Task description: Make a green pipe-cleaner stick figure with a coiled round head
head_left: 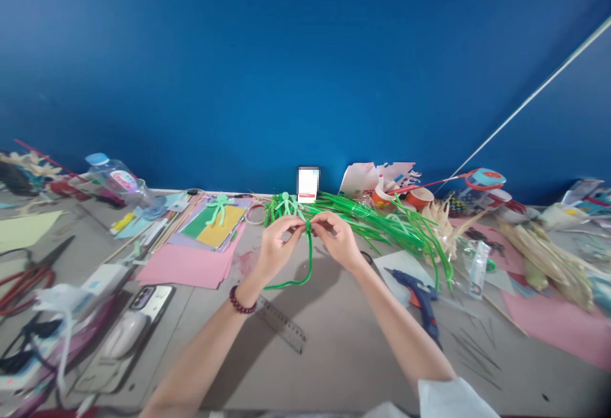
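A: State of the left hand?
B: The left hand (279, 243) is pinched nearly closed, thumb and fingertips gripping a green fuzzy stem (310, 256) at its gathered upper end. A beaded bracelet (241, 301) encircles the left wrist.

A: State of the right hand?
B: The right hand (340, 240) is likewise narrowed, fingertips gripping the same gathered section from the opposite side. Whether that section is knotted or twisted cannot be told.

A: Position of the green fuzzy stem?
B: Between both hands, above the table (344, 348). Its free length hangs downward, then curves toward the left wrist.

A: Adjacent items?
B: A clear ruler (281, 325) lies below the left hand. A bundle of green stems (382, 222) lies beyond the right hand, and a blue glue gun (420, 294) rests beside the right forearm. Pink paper (184, 268) lies left of the left hand.
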